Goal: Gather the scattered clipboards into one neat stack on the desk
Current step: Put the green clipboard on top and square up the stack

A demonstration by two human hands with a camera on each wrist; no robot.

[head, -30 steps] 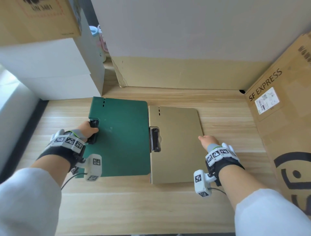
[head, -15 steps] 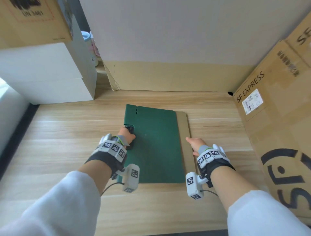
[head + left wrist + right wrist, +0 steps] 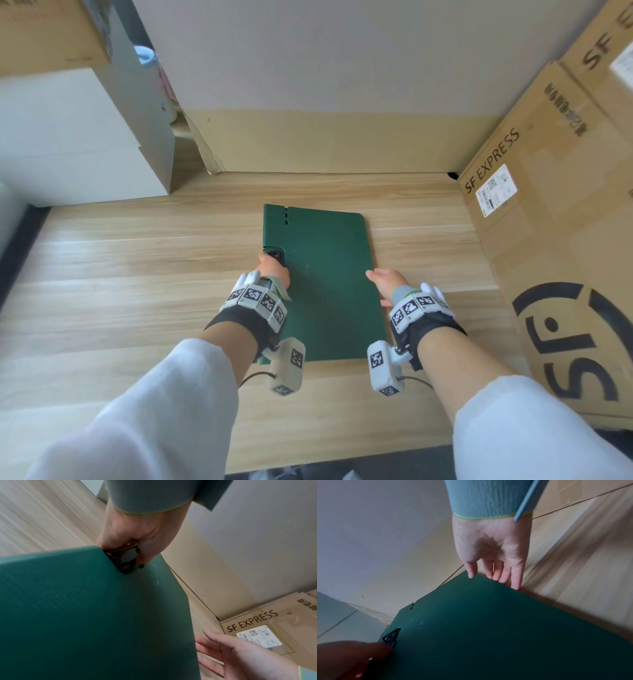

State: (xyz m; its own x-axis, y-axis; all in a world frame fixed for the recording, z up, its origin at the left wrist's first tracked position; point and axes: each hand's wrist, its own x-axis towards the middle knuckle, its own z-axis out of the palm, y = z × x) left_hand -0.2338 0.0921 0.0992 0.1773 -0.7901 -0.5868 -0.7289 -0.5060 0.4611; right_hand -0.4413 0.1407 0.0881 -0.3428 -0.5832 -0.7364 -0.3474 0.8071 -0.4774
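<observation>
A dark green clipboard (image 3: 325, 281) lies flat on the wooden desk (image 3: 137, 274), and the tan clipboard under it is hidden in the head view. My left hand (image 3: 274, 260) pinches the black clip (image 3: 126, 559) on the green board's left edge, thumb on top. My right hand (image 3: 375, 277) holds nothing; its straight fingers (image 3: 503, 574) touch the board's right edge. The right wrist view shows the green clipboard (image 3: 488, 628) from the side with the right hand (image 3: 494, 578) at its far edge. In the left wrist view, the left hand (image 3: 121, 553) holds the clip.
A large SF EXPRESS cardboard box (image 3: 548, 222) stands close on the right of the desk. White boxes (image 3: 78, 144) fill the back left. A cardboard panel (image 3: 325, 144) leans along the back wall. Bare desk lies to the left of the clipboards.
My left hand has slid the green clipboard rightwards by its clip, over the tan clipboard, until it covers it. My right hand has kept to the stack's right edge.
</observation>
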